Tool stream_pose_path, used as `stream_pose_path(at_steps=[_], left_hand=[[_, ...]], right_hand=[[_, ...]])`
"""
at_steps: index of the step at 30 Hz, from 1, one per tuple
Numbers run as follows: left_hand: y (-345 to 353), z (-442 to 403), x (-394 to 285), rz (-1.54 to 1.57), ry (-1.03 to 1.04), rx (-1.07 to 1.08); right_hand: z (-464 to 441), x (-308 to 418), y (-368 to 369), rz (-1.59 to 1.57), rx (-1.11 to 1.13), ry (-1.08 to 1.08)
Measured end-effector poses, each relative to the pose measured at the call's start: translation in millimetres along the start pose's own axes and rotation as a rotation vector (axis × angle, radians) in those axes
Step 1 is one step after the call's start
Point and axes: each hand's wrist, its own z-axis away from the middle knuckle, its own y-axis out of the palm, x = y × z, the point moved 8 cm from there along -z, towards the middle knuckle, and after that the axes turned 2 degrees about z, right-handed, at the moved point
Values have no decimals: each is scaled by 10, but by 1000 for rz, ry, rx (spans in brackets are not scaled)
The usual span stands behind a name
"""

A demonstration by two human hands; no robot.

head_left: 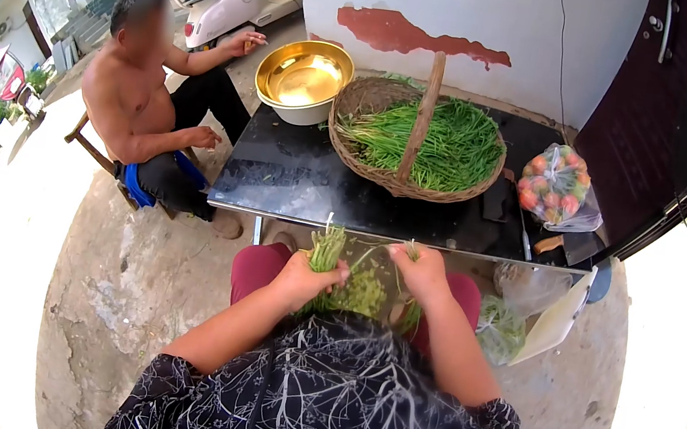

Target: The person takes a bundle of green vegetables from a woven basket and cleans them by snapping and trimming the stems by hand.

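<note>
My left hand [307, 282] is closed round an upright bunch of green stems [327, 249], whose pale ends stick up above the fingers. To its right, my right hand [421, 275] is pinched on a few thin green stems [411, 318], which hang below it towards my lap. Between and below the hands lie many short green pieces [360, 291]; what holds them is hard to make out. Beyond my hands, a wicker basket [400, 189] full of long green stems [460, 148] stands on the black table [296, 174].
A gold-coloured basin [304, 75] sits at the table's back left. At the right are a bag of red fruit [554, 186] and a knife [526, 239]. Another person [143, 96] sits to the left. Plastic bags [501, 331] lie below the table's right end.
</note>
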Motion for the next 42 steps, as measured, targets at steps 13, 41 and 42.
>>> stream_pose_path(at_steps=[13,41,42], left_hand=[[85,56,-132,-77,147,-21],[0,4,-88,115,-14,207],[6,18,-98,123,-9,195]], right_hand=[[285,279,488,-141,220,-74],[200,395,236,775,167,-540],[192,352,254,858,226,-469]])
